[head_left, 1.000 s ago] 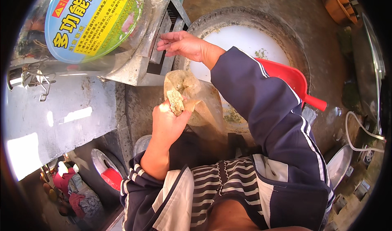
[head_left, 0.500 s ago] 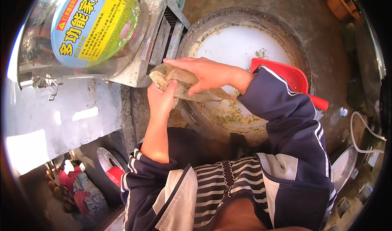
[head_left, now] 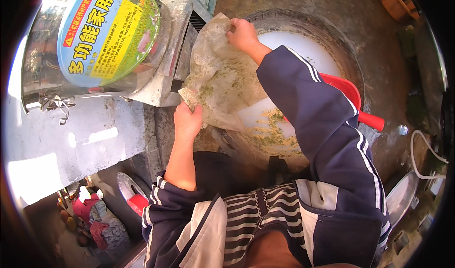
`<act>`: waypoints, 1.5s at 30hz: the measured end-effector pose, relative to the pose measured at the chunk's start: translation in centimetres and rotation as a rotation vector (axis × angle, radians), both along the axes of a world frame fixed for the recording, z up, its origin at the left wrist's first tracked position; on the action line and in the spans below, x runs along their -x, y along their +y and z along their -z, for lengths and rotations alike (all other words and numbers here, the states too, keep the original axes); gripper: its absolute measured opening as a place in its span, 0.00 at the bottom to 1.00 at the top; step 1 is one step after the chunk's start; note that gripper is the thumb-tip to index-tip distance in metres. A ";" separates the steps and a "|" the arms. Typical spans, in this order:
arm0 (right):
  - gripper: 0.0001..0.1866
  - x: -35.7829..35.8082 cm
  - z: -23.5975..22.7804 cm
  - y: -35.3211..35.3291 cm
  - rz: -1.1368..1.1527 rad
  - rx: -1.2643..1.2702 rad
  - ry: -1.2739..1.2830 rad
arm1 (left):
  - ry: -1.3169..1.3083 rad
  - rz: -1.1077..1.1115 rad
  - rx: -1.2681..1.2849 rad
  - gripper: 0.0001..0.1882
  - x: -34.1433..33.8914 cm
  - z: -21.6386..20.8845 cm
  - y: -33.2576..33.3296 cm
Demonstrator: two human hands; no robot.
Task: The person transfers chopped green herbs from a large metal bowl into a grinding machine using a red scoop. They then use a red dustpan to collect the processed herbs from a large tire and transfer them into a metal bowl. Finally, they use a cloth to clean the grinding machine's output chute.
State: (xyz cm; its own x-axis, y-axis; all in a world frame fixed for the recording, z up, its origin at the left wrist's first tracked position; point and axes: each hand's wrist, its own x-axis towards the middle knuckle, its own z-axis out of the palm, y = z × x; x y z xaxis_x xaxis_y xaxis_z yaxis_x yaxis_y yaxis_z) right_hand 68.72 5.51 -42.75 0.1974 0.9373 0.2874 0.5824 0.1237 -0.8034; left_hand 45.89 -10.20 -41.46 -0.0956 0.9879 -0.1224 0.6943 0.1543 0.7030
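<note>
A thin, half-see-through beige sack (head_left: pixel 222 76), smeared with greenish crumbs, hangs spread between my hands. My left hand (head_left: pixel 187 121) is closed round its near left edge, where a bunched corner sticks up above the fist. At the far edge my right hand (head_left: pixel 243 35) pinches the material between thumb and fingers. Behind and below the sack lies a round, tyre-like tub (head_left: pixel 348 40) with a white inside; yellow-green bits are scattered in its near part. A red scoop (head_left: pixel 343 89) rests at the tub's right side, partly covered by my right sleeve.
On the left stands a machine with a clear, labelled drum (head_left: pixel 111 36) and a metal chute (head_left: pixel 163 85) close to the sack. An orange container (head_left: pixel 398 5) sits at the far right. A pale hose (head_left: pixel 414 154) and a round metal pan (head_left: pixel 400 197) are at the right.
My right hand has moved away from the left, up and forward. The sack, bunched between my hands before, is now pulled out wide. My left hand has barely moved.
</note>
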 end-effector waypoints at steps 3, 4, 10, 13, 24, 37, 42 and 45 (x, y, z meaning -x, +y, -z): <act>0.21 1.6 -0.1 0.8 0.005 0.061 -0.036 | -0.022 -0.068 0.124 0.18 -0.5 0.3 1.0; 0.24 2.0 -0.5 0.6 0.011 0.082 -0.032 | -0.026 -0.081 0.154 0.17 -0.3 0.6 1.2; 0.34 3.0 -0.9 -0.6 0.102 -0.261 -0.181 | 0.065 -0.023 0.097 0.18 0.0 2.2 2.8; 0.32 3.0 -1.5 -3.4 -0.025 -0.532 -0.273 | 0.099 -0.002 0.095 0.18 -0.3 1.2 1.5; 0.18 4.9 0.5 0.4 -0.306 -0.175 -0.454 | 0.296 0.114 -0.088 0.20 -1.0 -0.2 0.9; 0.12 7.7 3.9 3.1 -0.154 -0.231 -0.089 | 0.384 0.265 -0.208 0.29 -1.1 -1.1 0.3; 0.20 8.2 3.6 4.1 -0.138 -0.290 -0.111 | 0.369 0.220 -0.103 0.34 -1.9 0.2 1.7; 0.25 7.1 4.3 3.9 -0.243 -0.394 0.047 | 0.387 0.179 -0.142 0.34 -2.1 1.6 2.5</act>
State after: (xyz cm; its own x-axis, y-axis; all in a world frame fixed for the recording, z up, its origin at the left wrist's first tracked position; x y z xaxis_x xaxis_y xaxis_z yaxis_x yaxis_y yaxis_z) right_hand 61.60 9.37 -47.08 0.0073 0.7790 0.6270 0.4629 0.5532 -0.6927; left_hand 48.01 -7.66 -43.05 0.0660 0.9975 0.0267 0.9174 -0.0712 0.3915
